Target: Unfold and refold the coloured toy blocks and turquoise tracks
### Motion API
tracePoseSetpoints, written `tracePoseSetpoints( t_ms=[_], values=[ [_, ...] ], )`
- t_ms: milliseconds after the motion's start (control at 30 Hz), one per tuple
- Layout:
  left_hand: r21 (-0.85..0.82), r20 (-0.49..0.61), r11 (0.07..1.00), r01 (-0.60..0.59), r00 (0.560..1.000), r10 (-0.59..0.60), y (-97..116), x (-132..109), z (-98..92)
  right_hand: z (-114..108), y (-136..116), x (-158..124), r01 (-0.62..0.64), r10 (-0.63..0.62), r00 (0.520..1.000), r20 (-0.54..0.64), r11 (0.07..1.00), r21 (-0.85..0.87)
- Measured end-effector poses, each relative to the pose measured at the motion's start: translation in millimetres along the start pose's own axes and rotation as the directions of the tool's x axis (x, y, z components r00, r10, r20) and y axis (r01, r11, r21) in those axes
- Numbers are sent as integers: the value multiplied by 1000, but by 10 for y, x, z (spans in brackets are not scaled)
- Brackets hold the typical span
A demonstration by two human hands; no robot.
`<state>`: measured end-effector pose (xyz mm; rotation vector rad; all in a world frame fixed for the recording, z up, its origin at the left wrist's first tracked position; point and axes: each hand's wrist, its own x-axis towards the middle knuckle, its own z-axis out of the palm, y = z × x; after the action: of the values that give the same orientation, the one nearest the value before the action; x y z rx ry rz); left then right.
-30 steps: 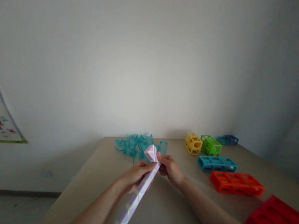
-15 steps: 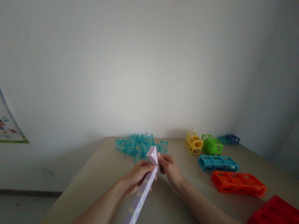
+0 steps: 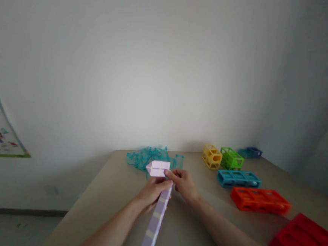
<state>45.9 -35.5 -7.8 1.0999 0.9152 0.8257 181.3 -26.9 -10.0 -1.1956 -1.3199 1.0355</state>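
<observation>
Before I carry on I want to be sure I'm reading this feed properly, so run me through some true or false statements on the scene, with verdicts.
1. The left hand grips the stick. True.
2. The stick is straight from end to end. False: its far end bends to the left of the picture.
3. The right hand holds the yellow block. False: it is at the bent end of the stick; the yellow block stands apart from it.
4. The yellow block is left of the green block. True.
5. The poster is at the right of the picture. False: it is at the left.
6. The teal pieces lie beyond the hands. True.
</observation>
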Motion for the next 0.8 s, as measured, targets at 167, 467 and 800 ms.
tracePoseSetpoints(
  t_ms=[167, 467, 800],
  values=[
    [39, -1, 996, -79, 997, 79, 3, -20, 32, -21, -14, -5, 13, -24, 995, -93, 994, -112],
    [274, -19, 941, -198, 977, 212, -34, 28, -10, -27, -5, -37, 34, -133, 946, -296, 948, -317],
    [88, 49, 973, -215, 976, 211, 21, -28, 26, 3, -38, -60, -116, 93, 993, 75, 898, 425]
  ],
)
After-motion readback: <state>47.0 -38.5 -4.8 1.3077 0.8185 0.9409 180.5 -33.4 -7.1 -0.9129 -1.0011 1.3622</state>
